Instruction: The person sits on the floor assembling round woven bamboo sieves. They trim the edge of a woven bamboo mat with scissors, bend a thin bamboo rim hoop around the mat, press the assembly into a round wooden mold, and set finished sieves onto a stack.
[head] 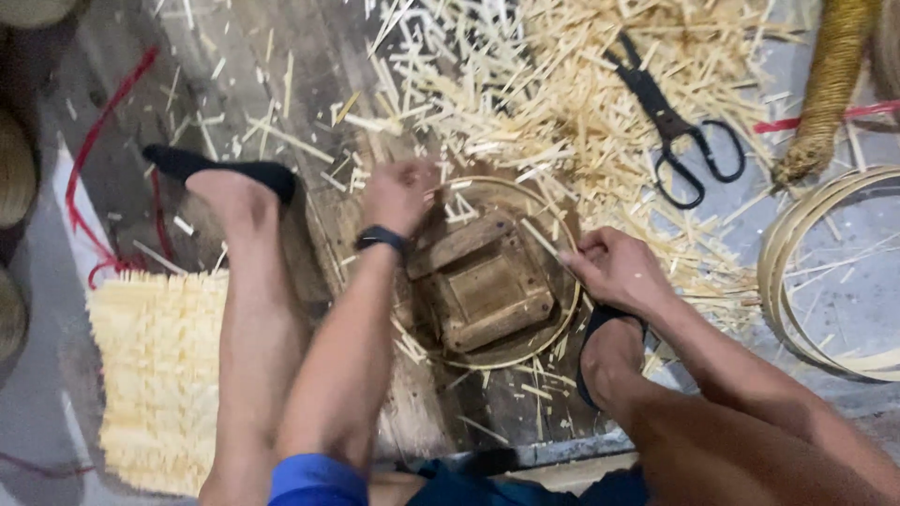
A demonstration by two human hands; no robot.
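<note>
A thin bamboo hoop [525, 349] lies around a small wooden block stand [483, 281] on a worn wooden board. My left hand [398, 192], with a dark band on its wrist, grips the hoop's far left rim. At the hoop's right rim my right hand [614, 267] pinches it together with a short bamboo strip [542, 238]. Both my feet in black low socks rest beside the work, the left foot [230, 187] to the left and the right foot [609, 351] under my right hand.
A heap of cut bamboo slivers [572, 103] covers the far side, with black scissors [670, 122] lying on it. Stacked bamboo rings [797, 281] lie at the right, a woven bamboo mat [159, 375] at the left, and a coiled rope bundle [830, 84] at top right.
</note>
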